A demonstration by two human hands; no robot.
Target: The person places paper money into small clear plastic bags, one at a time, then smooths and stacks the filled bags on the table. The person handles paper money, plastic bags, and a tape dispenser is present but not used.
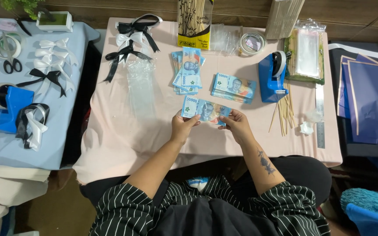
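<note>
Hands hold one blue banknote [206,109] flat over a pink-covered table [123,131], its printed face with a portrait turned up. The left hand [183,127] pinches the note's left end between thumb and fingers; the right hand [237,124] pinches its right end. Its long axis runs fingertip to fingertip, left end slightly farther away. Two banknote stacks [233,87] lie just beyond the fingers, a blue tape dispenser [271,78] beyond the right fingers.

A person in a black top with thin white stripes, sleeves [123,205] pushed above the elbows, forearms bare, a dark tattoo [265,162] on the right forearm, and dark trousers.
</note>
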